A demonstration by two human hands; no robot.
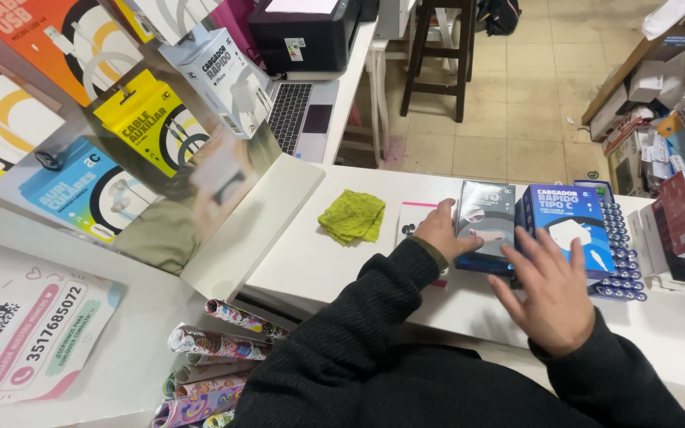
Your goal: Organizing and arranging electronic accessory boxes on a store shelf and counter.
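While my left hand (438,230) pinches the grey cardboard box (484,220), apparently squaring it beside the blue cardboard box (568,226), my right hand (552,297) hovers spread; neither box lifted yet.

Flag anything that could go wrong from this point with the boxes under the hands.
The left hand grips the grey box only by its left edge, so it might slip or tip. The right hand rests flat against the blue box, and a push could shove it into the battery rack behind it. Both boxes sit close to the counter front edge.
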